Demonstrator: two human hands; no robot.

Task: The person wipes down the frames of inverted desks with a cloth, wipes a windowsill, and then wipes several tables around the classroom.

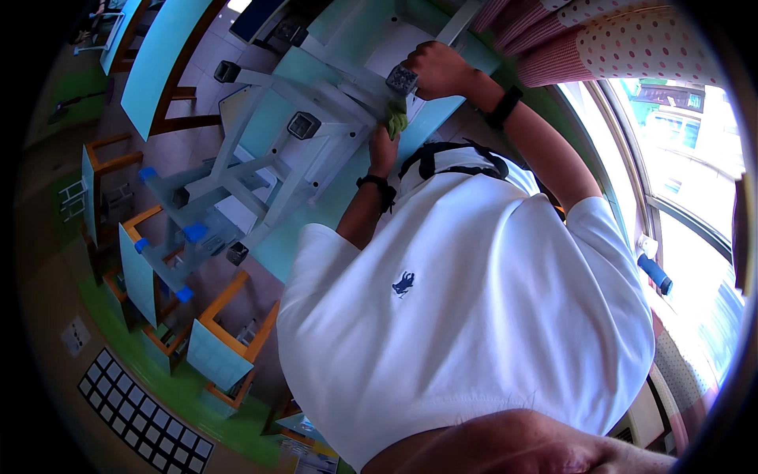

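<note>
An upturned pale grey chair (pixel 316 118) lies on a teal desk top (pixel 430 118), its legs ending in black foot caps. My right hand (pixel 438 69) is closed around one leg right beside a black cap (pixel 402 79). My left hand (pixel 384 150) sits just below it and holds a green cloth (pixel 396 120) pressed against the same leg. Both wrists carry black bands. My white polo shirt (pixel 474 316) fills the lower middle of the view and hides what lies under it.
Another upturned chair with blue foot caps (pixel 193 233) rests to the left. Teal desks with wooden frames (pixel 217 347) stand along the left and lower left. A bright window (pixel 687 158) and pink dotted curtains (pixel 632 47) are at the right.
</note>
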